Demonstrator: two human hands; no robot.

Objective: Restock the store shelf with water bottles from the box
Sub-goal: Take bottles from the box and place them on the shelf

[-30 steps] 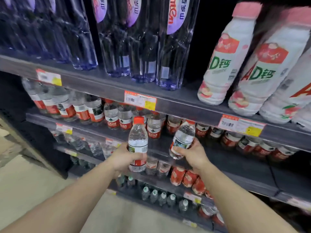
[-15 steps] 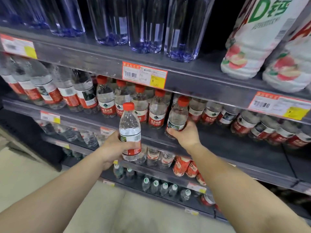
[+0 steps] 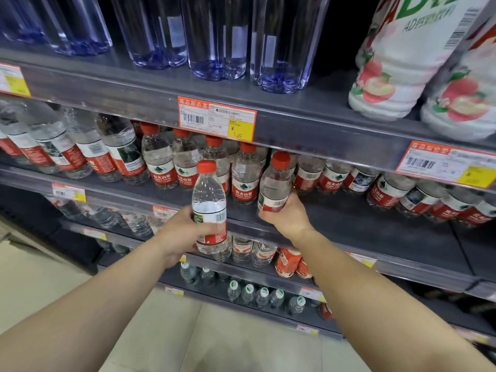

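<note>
Two water bottles on the go here, one per hand. Left hand [image 3: 185,234] wrapped around the lower half of a red-capped bottle [image 3: 210,208], fingers curled over the red part of its label, thumb side toward the camera. Held upright out in front of the shelf [image 3: 375,226], not touching it, cap level with the labels of the bottles already stocked behind it.

Right hand [image 3: 287,214] gripping the base of a second bottle [image 3: 275,183], fingers curled round the bottom of the label by the barcode. Tilted a bit to the left, bottom right at the shelf surface near the front edge; can't tell whether actually resting on it. Just right of the row of stocked bottles [image 3: 244,175], cap almost under the price tag [image 3: 217,120] on the shelf above.

Relative to that same shelf: lots of bare grey board right of the right hand, then more red-label bottles [image 3: 386,191] lying back toward the far right. Bigger bottles [image 3: 118,149] leaning on its left end. One level up, tall clear blue-tinted bottles [image 3: 217,38] and white peach-print drink bottles [image 3: 397,57]. Below, more water and a few small green-capped bottles [image 3: 263,294] near the floor.
</note>
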